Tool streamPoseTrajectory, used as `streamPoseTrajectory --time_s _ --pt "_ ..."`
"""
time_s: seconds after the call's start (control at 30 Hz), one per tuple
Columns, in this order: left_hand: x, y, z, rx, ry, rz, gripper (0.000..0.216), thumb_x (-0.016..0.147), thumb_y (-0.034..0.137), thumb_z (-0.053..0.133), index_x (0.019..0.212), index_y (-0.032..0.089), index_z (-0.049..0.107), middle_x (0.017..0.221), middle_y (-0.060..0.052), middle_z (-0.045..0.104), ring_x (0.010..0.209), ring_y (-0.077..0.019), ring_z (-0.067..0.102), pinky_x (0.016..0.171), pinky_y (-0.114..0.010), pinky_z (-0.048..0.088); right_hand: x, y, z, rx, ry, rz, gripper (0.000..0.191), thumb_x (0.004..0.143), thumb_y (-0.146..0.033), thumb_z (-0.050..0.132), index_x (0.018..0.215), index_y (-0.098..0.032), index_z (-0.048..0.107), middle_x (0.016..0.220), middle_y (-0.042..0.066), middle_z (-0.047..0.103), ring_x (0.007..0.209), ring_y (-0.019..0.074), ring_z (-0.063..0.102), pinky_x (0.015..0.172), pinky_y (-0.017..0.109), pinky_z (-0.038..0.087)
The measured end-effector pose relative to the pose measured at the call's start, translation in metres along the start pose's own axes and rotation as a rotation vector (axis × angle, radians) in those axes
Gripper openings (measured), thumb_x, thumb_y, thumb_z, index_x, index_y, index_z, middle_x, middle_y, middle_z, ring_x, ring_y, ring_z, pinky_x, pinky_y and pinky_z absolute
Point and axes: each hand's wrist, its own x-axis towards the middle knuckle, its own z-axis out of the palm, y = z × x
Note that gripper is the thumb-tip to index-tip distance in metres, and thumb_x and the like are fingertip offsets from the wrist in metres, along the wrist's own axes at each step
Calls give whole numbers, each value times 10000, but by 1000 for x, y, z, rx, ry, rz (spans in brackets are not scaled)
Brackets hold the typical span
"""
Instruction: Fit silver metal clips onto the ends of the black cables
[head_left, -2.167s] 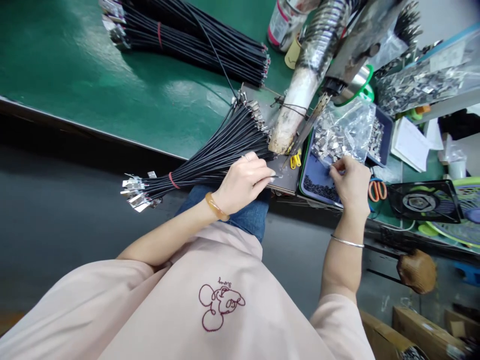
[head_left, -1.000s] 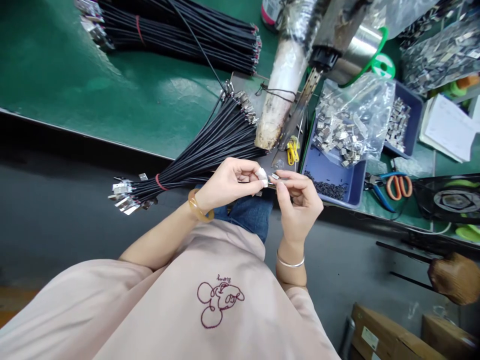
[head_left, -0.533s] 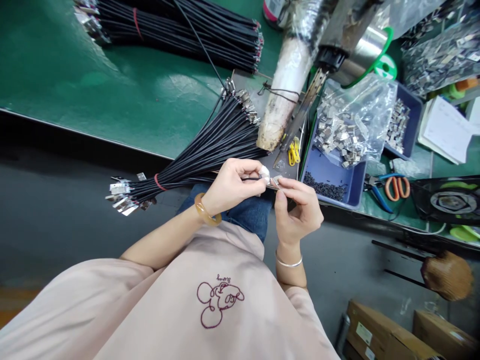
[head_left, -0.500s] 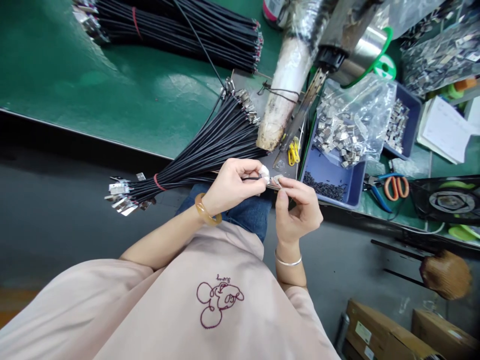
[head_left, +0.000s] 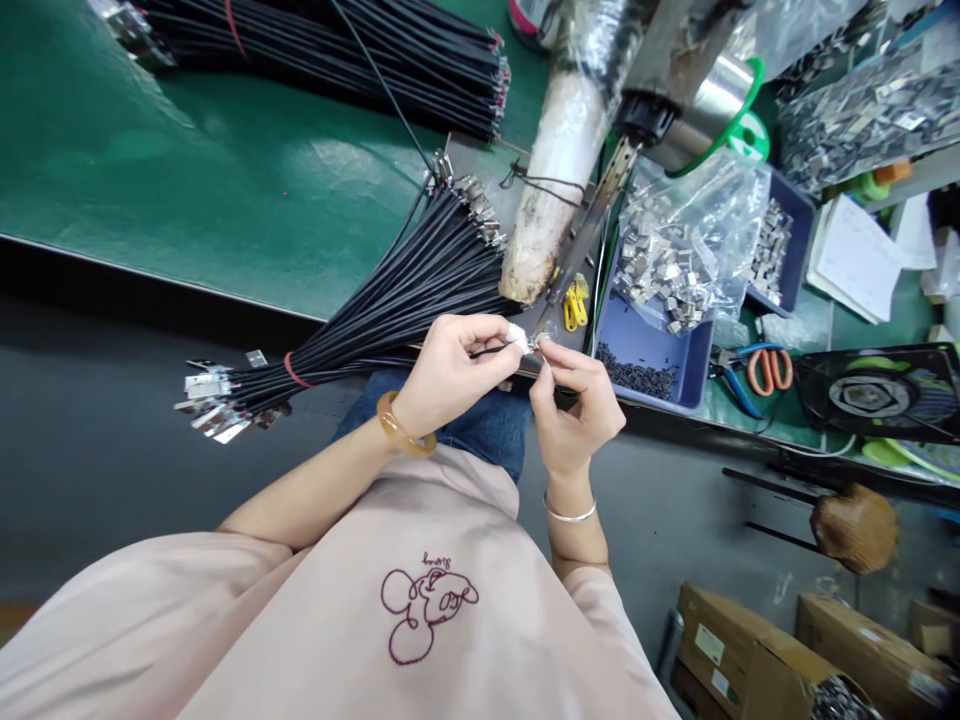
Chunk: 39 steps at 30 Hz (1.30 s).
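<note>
My left hand (head_left: 456,365) is closed on a black cable (head_left: 490,350), pinching it close to its end. White wrapping (head_left: 517,337) covers a fingertip of that hand. Opposite it, the thumb and fingers of my right hand (head_left: 576,408) pinch a small shiny metal piece (head_left: 541,345) at the cable's end; its exact kind is too small to tell. Just above both hands, the soldering iron (head_left: 581,245) slants down, its tip close to the fingers. A tied bundle of black cables (head_left: 397,290) with metal connectors lies left of my hands, reaching over the table edge.
A plastic-wrapped pipe (head_left: 544,200) hangs beside the iron. Yellow snips (head_left: 576,305) lie near a blue tray (head_left: 694,375) of metal shells and small black parts. Pliers (head_left: 739,380), a fan (head_left: 874,393) and a solder spool (head_left: 709,115) are to the right. Another cable bundle (head_left: 337,70) lies behind.
Both hands have come closer together, and the metal piece in my right hand now meets the cable's end near the iron tip. The whole view has shifted slightly.
</note>
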Motion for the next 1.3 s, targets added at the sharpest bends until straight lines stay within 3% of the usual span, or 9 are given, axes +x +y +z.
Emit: streamPoseTrajectory --time_s 0.37,0.8,0.9,1.1,1.3 --pt "3 -1 1 28 34 25 143 780 248 655 678 148 661 611 1 590 573 -96 526 556 -205 453 8 -1 0 -73 -1 -115 200 870 -96 672 944 -276 626 1050 10 804 916 174 785 795 313 646" --pt "2 -1 -1 39 -15 -1 134 766 243 708 670 156 673 623 -4 626 594 -117 569 541 -214 455 2 1 -6 -128 -10 -194 239 823 -81 709 940 -266 615 1031 23 810 872 167 790 750 270 642" --pt "0 2 -2 40 -50 -4 122 778 235 690 698 144 702 654 -13 658 599 -111 576 550 -203 469 5 -1 -9 -104 10 -136 235 830 -79 708 962 -262 644 1023 17 805 899 167 782 770 281 644" --pt "-3 7 -3 70 -64 44 157 804 230 661 752 116 755 729 -44 707 606 -95 562 520 -166 451 15 -8 -15 132 -151 280 57 916 -188 644 888 -235 658 1038 12 770 823 143 764 686 279 651" --pt "-2 1 -4 73 -19 48 172 801 251 662 768 117 765 687 -46 716 573 -111 567 531 -207 439 22 -10 -15 42 -156 146 106 894 -164 655 815 -233 646 974 11 767 910 159 742 780 319 622"
